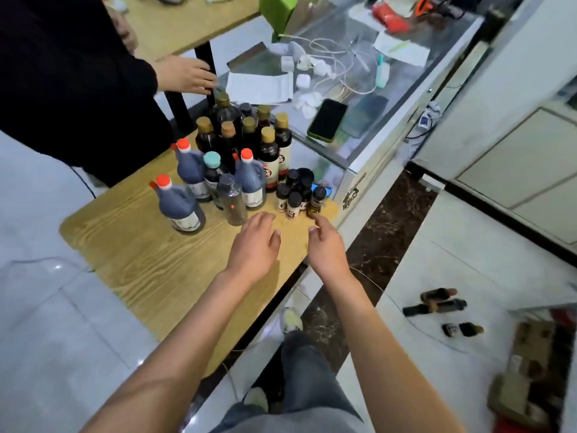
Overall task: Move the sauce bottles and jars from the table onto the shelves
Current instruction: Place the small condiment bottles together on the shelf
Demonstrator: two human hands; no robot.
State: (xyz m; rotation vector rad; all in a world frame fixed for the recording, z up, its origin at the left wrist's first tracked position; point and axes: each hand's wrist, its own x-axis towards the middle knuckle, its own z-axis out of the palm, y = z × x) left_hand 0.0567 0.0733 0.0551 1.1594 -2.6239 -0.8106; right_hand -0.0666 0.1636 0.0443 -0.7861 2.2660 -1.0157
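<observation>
Right hand: the right hand [324,245] reaches forward over the table's near right corner, fingers loosely extended and holding nothing; its forefinger tip is just short of the yellow-labelled spice jar [317,200].
Left hand: the left hand [254,242] lies palm down beside it, fingers relaxed and spread, empty, hovering low over the wooden table [131,260].
Nearest target: the cluster of small black-capped jars [295,190] stands upright directly ahead of both hands, at the table's right edge.
Key relation: the jars lie straight beyond the fingertips, long axes vertical; the right hand is the nearer one to the yellow-labelled jar, the left nearer to the clear bottle [232,198] and the white-labelled jars.
Further stock: three red-capped jugs [181,204] stand to the left, and tall dark bottles with tan caps [268,151] are packed behind, well beyond the hands.
Grasp judgement: a sideways wrap round a jar's body seems likely, since neighbours touch and leave little gap.
Risk: nudging one jar could topple its close-set neighbours off the edge.
Surroundings: another person's hand [184,75] rests by a black table leg; a phone [326,120] lies on the glass counter [390,98]; some bottles on the shelf [437,303] lie below right.
</observation>
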